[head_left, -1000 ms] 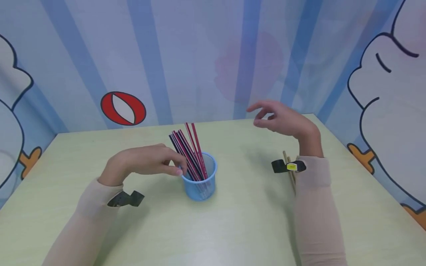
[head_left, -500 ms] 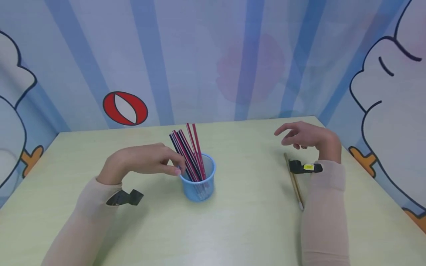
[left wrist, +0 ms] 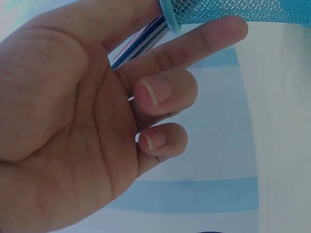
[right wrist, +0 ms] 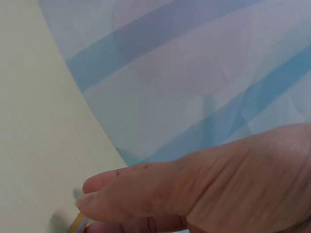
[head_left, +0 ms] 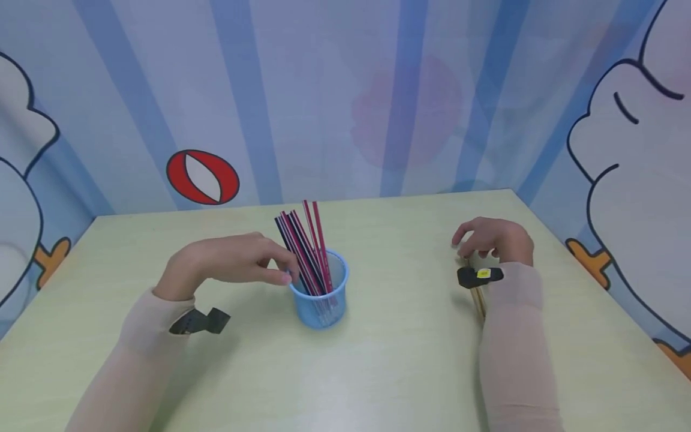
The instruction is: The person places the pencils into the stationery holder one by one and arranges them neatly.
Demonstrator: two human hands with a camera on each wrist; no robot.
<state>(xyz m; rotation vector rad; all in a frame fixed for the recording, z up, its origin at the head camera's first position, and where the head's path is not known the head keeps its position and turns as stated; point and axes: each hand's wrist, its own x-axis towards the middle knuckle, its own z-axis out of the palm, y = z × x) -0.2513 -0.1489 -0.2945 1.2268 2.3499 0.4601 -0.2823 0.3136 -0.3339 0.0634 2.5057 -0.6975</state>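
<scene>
In the head view, a blue mesh pen cup (head_left: 321,309) holds several red-and-black striped pencils (head_left: 302,252) leaning to the left. My left hand (head_left: 232,259) pinches the cup's left rim; in the left wrist view its other fingers (left wrist: 167,92) lie below the mesh. Two slim gold-brown pencils (head_left: 478,303) lie on the table at the right, partly under my right sleeve and wrist camera. Over their far ends hovers my right hand (head_left: 488,237), thumb and fingers loosely bent. A yellowish pencil end (right wrist: 77,224) shows below the thumb in the right wrist view; a grip is not visible.
The pale table (head_left: 394,348) ends at a blue striped fabric backdrop (head_left: 324,108) printed with a red-and-white shape (head_left: 178,177). Printed white cartoon figures (head_left: 642,240) cover the backdrop on both sides.
My right hand has moved right, then down and slightly left to the far ends of the gold-brown pencils. The left hand stays at the cup's rim, with the cup nearly unmoved.
</scene>
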